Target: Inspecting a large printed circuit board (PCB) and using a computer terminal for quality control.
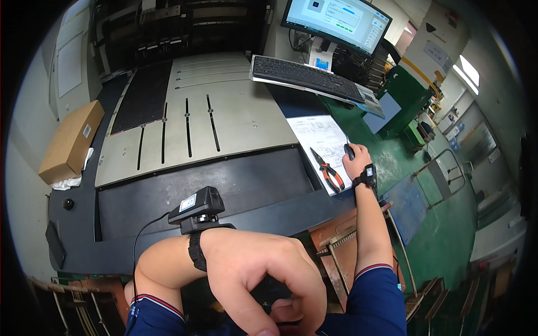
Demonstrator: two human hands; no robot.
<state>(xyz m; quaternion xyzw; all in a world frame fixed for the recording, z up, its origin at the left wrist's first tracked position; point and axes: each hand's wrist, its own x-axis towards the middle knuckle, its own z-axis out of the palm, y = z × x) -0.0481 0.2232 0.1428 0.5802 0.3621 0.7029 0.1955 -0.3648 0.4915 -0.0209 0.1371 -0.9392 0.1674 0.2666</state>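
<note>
My right hand (357, 161) reaches out at the right of the machine bed and is closed over a black computer mouse (349, 150), which rests at the edge of the printed paper sheets (316, 127). Pliers (329, 172) with orange and black handles lie on those sheets, just left of the hand. My left hand (269, 269) is up close in front, its fingers and thumb curled round into a loop. Its fingertips run to the lower edge, so whatever it may hold is hidden. A black strapped device (199, 207) with a cable sits on the left wrist.
Ahead lies a pale slotted machine bed (224, 120) with a dark panel. A keyboard (308, 78) on a tray and a lit monitor (339, 22) stand beyond it at the right. A cardboard box (72, 143) and a black knob (68, 204) are at the left.
</note>
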